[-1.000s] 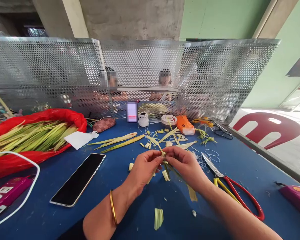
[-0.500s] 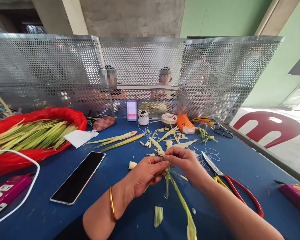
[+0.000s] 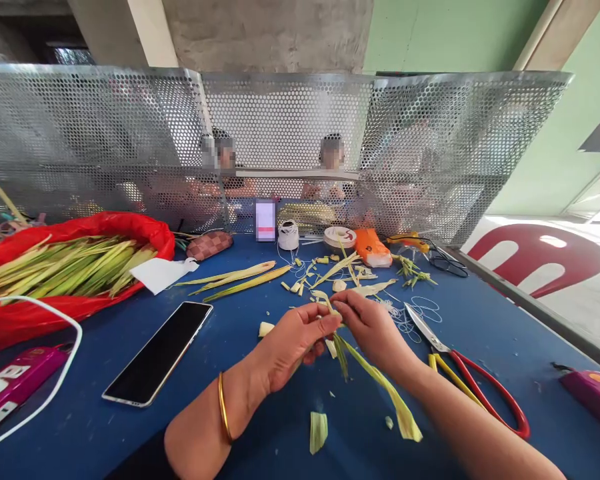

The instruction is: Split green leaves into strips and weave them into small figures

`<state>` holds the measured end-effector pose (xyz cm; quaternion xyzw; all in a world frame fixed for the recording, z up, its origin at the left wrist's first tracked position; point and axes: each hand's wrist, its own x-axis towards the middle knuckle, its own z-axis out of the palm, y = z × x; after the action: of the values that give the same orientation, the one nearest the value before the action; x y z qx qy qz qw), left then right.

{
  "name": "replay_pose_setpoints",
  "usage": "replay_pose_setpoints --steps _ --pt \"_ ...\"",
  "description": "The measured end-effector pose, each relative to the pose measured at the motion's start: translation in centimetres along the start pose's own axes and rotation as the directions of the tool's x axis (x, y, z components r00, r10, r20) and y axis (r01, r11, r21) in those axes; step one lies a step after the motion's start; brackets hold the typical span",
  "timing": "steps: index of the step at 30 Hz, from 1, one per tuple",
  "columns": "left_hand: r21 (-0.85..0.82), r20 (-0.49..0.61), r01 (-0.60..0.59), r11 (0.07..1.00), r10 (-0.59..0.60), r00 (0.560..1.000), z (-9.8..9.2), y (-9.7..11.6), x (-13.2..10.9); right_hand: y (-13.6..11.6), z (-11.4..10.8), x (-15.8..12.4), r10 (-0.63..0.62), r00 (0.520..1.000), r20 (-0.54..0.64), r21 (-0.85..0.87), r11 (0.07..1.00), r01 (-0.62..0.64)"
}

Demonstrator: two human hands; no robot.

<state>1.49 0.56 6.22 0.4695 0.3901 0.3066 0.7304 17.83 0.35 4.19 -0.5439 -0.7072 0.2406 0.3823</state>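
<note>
My left hand (image 3: 295, 343) and my right hand (image 3: 373, 330) meet over the blue table (image 3: 240, 413), both pinched on a thin yellow-green palm leaf strip (image 3: 380, 383). The strip's free end trails down and right toward me, under my right wrist. A gold bangle sits on my left wrist. Red-handled scissors (image 3: 460, 370) lie just right of my right hand. Cut leaf bits (image 3: 318, 430) lie below and beyond my hands.
A red bag of green leaf strips (image 3: 65, 270) lies far left, a dark phone (image 3: 157, 353) left of my hands. Thread spool (image 3: 288, 235), tape roll (image 3: 339, 237) and an orange tool (image 3: 371, 248) stand by a perforated metal screen (image 3: 290, 133); two people sit behind it.
The strip's hanging end has swung from straight down toward me to the right. My hands stay pinched together and have shifted slightly.
</note>
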Motion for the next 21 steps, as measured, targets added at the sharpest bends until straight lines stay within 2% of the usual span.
replay_pose_setpoints --steps 5,7,11,17,21 --pt "0.097 -0.032 -0.012 0.995 0.015 0.999 0.0 -0.1 0.0 0.0 -0.4 0.1 -0.025 0.999 -0.040 -0.180 0.984 0.017" --pt "0.067 -0.014 0.002 0.998 -0.001 1.000 0.0 -0.3 0.1 0.0 -0.4 0.1 -0.019 0.999 -0.037 -0.214 0.977 0.010" --pt "-0.074 0.088 0.045 0.996 -0.039 0.995 0.1 -0.7 0.3 0.1 -0.3 0.0 -0.025 1.000 -0.013 -0.267 0.963 0.020" --pt "-0.212 0.054 0.038 0.976 -0.027 0.998 0.0 -1.1 0.7 0.2 -0.5 0.2 -0.003 0.998 -0.062 -0.175 0.984 -0.007" --pt "-0.198 0.174 0.104 0.975 -0.070 0.982 -0.1 -1.1 0.6 0.1 -0.7 0.3 0.009 0.996 -0.084 -0.237 0.971 -0.029"
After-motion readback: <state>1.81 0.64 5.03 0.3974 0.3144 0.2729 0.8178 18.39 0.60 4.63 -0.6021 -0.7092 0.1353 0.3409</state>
